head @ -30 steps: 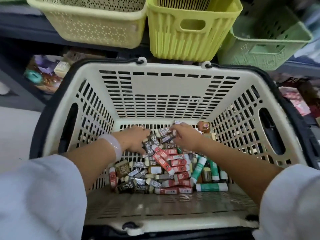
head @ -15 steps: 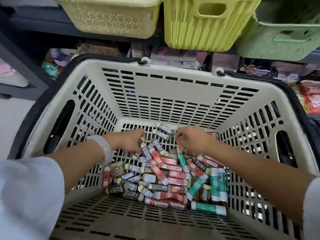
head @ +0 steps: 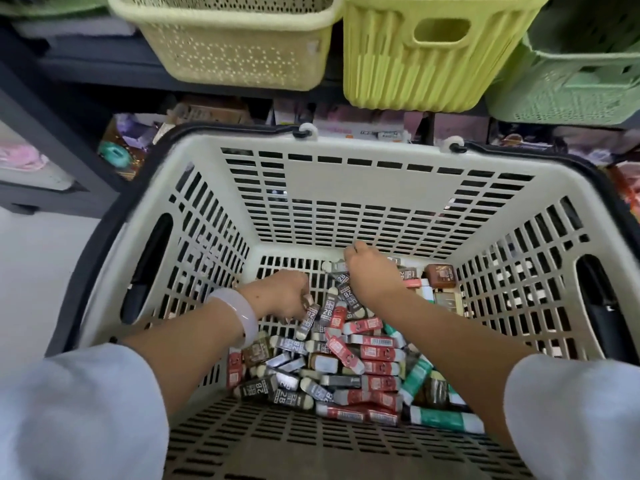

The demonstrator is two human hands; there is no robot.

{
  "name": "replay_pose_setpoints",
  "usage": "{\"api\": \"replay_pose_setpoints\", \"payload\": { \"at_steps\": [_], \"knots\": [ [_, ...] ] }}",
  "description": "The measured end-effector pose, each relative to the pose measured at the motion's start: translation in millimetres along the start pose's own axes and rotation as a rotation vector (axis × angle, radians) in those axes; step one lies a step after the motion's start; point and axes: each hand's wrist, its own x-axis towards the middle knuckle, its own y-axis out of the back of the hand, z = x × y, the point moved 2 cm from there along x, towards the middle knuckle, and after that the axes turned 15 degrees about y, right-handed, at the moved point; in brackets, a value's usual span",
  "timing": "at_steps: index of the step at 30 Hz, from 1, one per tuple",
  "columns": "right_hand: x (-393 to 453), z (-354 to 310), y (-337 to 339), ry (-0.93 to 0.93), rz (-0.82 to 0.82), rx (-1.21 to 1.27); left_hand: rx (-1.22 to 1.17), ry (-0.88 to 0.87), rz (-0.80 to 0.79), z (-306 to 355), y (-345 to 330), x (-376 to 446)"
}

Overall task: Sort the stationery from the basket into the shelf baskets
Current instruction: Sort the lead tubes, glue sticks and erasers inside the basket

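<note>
- Cream slatted plastic forms the basket (head: 346,188); the stationery lies heaped on its floor, toward the near right side.
- Contents: small sleeved erasers, dark ones marked 2B (head: 258,389), red-sleeved ones (head: 379,341), a few green-sleeved ones (head: 438,419), and a brown block (head: 440,275) at the far right corner.
- Left hand (head: 277,297): fingers curled down, clamped on at least one dark 2B eraser (head: 309,320) at the left edge of the heap.
- Right hand (head: 372,271): reaches to the far wall, fingers bent over dark erasers there; whether they pinch one I cannot tell, the fingertips being hidden.
- Handling, as judged: pieces look light, firm and slightly rubbery, not fragile. Glossy paper sleeves may slide off the core, so hold across the sleeve's long sides, not by the bare end.
- Risk, as judged: loose pieces may slip from a full fist, and the heap shifts when one is drawn.
- Shelf baskets above: pale yellow (head: 225,46), bright yellow (head: 433,57), green (head: 581,81). Their contents are not visible.
</note>
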Motion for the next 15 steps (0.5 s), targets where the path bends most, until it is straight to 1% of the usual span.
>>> {"api": "replay_pose_setpoints", "payload": {
  "at_steps": [1, 3, 5, 6, 10, 12, 15],
  "knots": [
    [1.2, -1.1, 2.7, -0.009, 0.011, 0.032, -0.033, 0.015, -0.008, 0.7, 6.9, -4.5],
    [7.1, -7.8, 11.8, -0.043, 0.027, 0.214, -0.167, 0.048, 0.0, -2.3, 27.7, -15.8],
    [18.8, -17.5, 17.0, -0.094, 0.015, 0.444, -0.347, 0.079, 0.054, -11.0, 49.0, -29.4],
    [25.6, -23.7, 17.3, -0.118, 0.015, 0.521, -0.437, 0.097, 0.09, -17.0, 55.8, -34.0],
    [48.0, -52.2, 6.4, -0.169, 0.078, 0.628, -0.697, 0.195, 0.249, -38.4, 61.0, -36.9],
    [57.2, -65.7, -5.5, -0.175, 0.104, 0.624, -0.699, 0.26, 0.295, -44.0, 59.5, -30.1],
    [66.7, -81.7, -19.9, -0.192, 0.126, 0.679, -0.593, 0.326, 0.329, -48.4, 57.1, -17.4]
  ]
}}
